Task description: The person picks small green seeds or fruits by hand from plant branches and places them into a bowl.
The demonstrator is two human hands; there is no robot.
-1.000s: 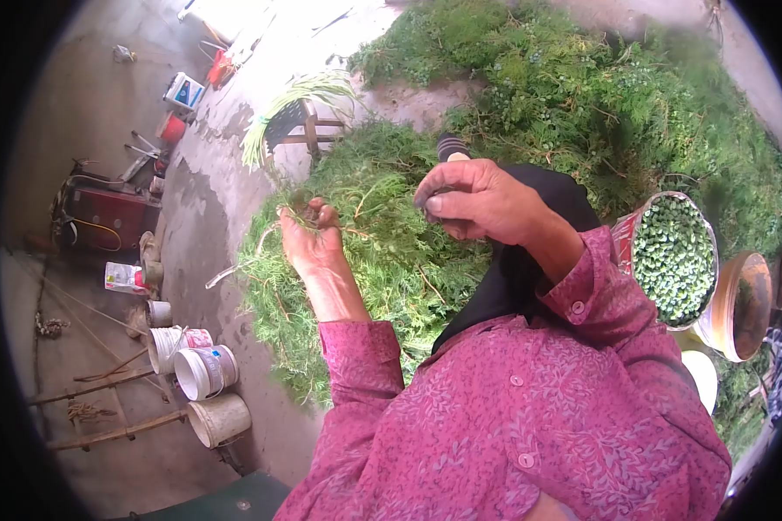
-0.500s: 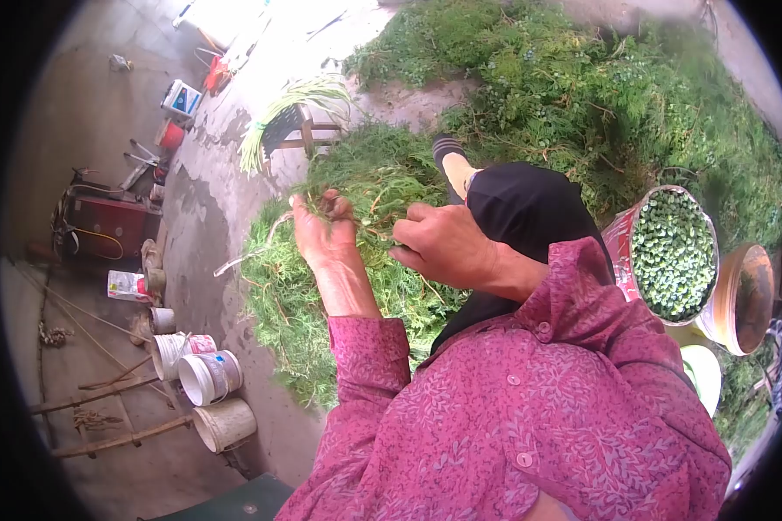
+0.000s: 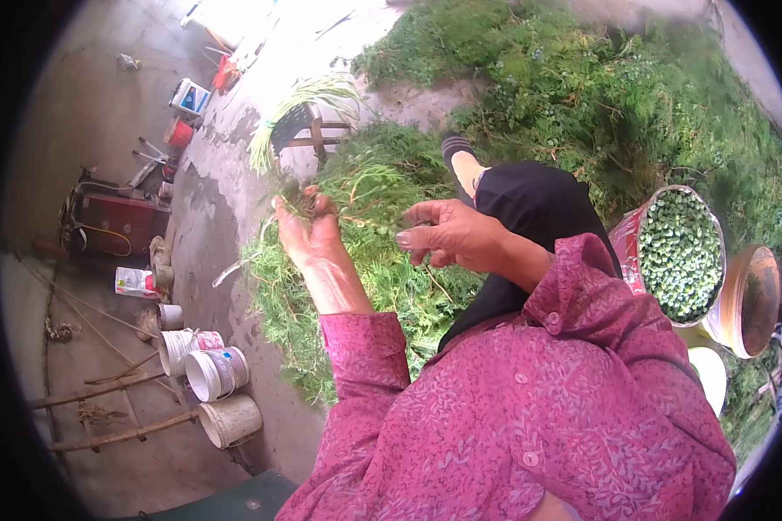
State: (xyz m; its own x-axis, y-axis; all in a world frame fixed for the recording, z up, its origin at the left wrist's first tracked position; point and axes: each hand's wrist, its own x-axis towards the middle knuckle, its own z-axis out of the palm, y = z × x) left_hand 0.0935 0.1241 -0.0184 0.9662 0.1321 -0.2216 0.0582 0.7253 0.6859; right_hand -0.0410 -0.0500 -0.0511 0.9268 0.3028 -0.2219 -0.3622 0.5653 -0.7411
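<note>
My left hand (image 3: pixel 311 236) is closed around a leafy evergreen sprig (image 3: pixel 374 193), which sticks out to the right over the pile. Just right of the sprig is my right hand (image 3: pixel 465 234), its index finger and thumb apart and the other fingers partly curled. I see nothing held in it. Below both hands lies a heap of cut evergreen branches (image 3: pixel 295 347). To my right stands a red and white bucket (image 3: pixel 630 247), filled with small green cones (image 3: pixel 679 256).
A larger mound of evergreen branches (image 3: pixel 573 95) spreads along the far side. A small stool (image 3: pixel 321 139) bears pale green stalks (image 3: pixel 265 143). White buckets (image 3: pixel 217 375) and a wooden ladder (image 3: pixel 126 431) are at left. A brown-lined tub (image 3: pixel 752 300) stands beside the full bucket.
My left hand has moved slightly left and down with the sprig. My right hand has gone from a closed pinch to fingers apart, shifting a little right.
</note>
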